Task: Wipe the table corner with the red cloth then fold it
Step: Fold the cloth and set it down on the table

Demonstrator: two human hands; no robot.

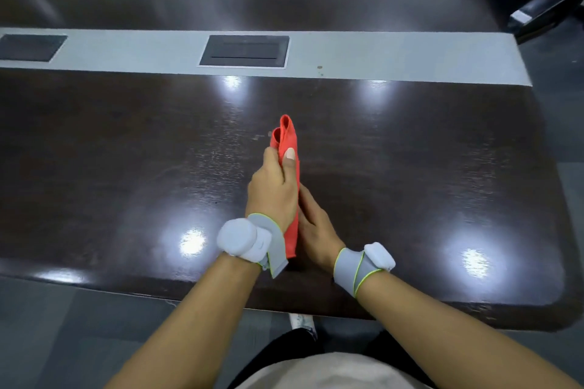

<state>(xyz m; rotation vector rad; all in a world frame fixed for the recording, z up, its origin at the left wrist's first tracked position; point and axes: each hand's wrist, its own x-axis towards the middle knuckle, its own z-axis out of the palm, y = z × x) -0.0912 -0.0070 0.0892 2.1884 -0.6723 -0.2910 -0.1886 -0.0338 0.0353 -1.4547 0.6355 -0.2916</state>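
The red cloth (288,142) is folded into a narrow strip that stands on edge above the dark glossy table (126,167), running away from me. My left hand (273,186) grips its far half, thumb pressed on the right face and fingers behind. My right hand (316,227) lies against the cloth's right side lower down, fingers under or along the strip; its grip is partly hidden by the left hand. The cloth's near end (292,243) hangs down between my wrists. The table's rounded near-right corner (550,290) is off to the right.
A pale grey strip (379,55) crosses the table with two dark socket covers (245,50) set in it. A dark chair (546,6) stands at the far right. The table's near edge (126,287) runs just in front of my body. Grey sensor bands wrap both wrists.
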